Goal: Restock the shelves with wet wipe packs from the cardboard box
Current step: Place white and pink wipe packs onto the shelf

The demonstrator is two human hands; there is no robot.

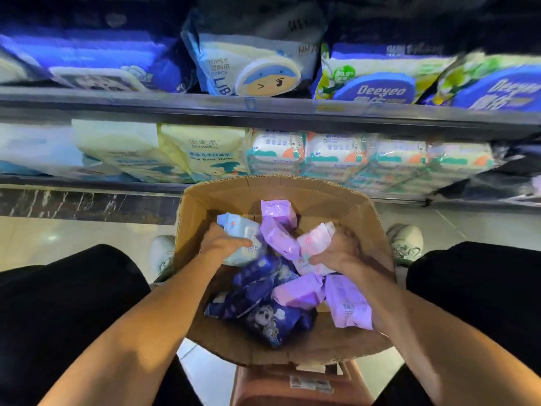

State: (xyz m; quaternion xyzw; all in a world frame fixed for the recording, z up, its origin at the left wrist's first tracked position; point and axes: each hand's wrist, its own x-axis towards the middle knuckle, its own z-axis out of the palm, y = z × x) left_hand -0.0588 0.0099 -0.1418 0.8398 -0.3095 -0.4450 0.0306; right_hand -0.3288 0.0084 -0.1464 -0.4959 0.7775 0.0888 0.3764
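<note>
Two hands of mine are down inside the box, forearms reaching in from either side of my knees. My left hand lies palm down, wrist bent slightly inward, fingers curled over the near edge of a pale blue pack that leans against the box's left wall. My right hand comes in from the other side, thumb toward me, fingers wrapped round a pink pack that tilts up and away. Between the two hands a lilac pack stands slanted, touching both the blue and the pink ones. Another lilac pack sits behind it near the far wall.

Nearer to me, dark navy packs lie heaped at the bottom, and two more lilac ones, one in the middle and one under my right wrist, rest on them. The box sits between my legs on a reddish stool, its flaps open.

Ahead, the lower shelf carries cream baby-wipe bags and rows of small white packs; the upper shelf holds blue bags and green-and-blue Deeyeo packs. My shoes rest on the tiled floor beside the box.
</note>
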